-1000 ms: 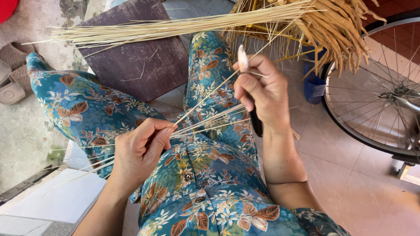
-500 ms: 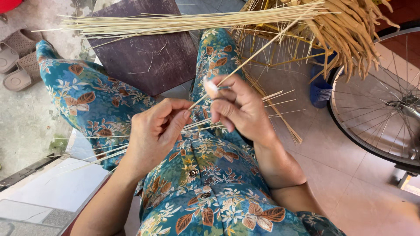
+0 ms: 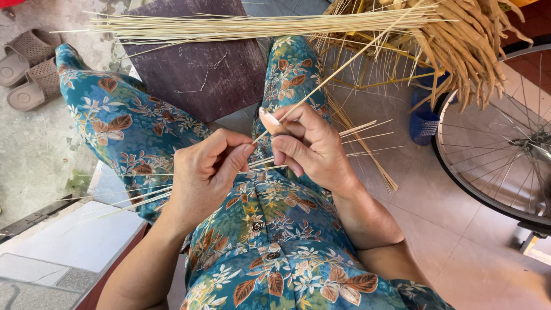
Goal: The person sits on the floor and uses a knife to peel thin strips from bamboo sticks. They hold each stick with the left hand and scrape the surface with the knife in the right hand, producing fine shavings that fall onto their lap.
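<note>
My left hand [image 3: 202,172] and my right hand [image 3: 310,143] meet over my lap, fingertips close together. Both pinch a small bunch of thin pale straw sticks [image 3: 361,135] that fans out to the right and trails off to the left under my left wrist. One long stick [image 3: 344,66] rises from my right fingers toward the upper right. I am seated in blue floral clothing [image 3: 270,229], my knees spread apart.
A long bundle of pale sticks [image 3: 258,26] lies across a dark board [image 3: 201,74] beyond my knees. Dry yellow leaves [image 3: 459,40] pile at the upper right. A bicycle wheel [image 3: 505,149] stands at right, a blue basket [image 3: 425,120] beside it, grey sandals [image 3: 26,74] at left.
My right hand has come down from a raised position and closed in toward my left hand; the two now work together on the sticks at my lap.
</note>
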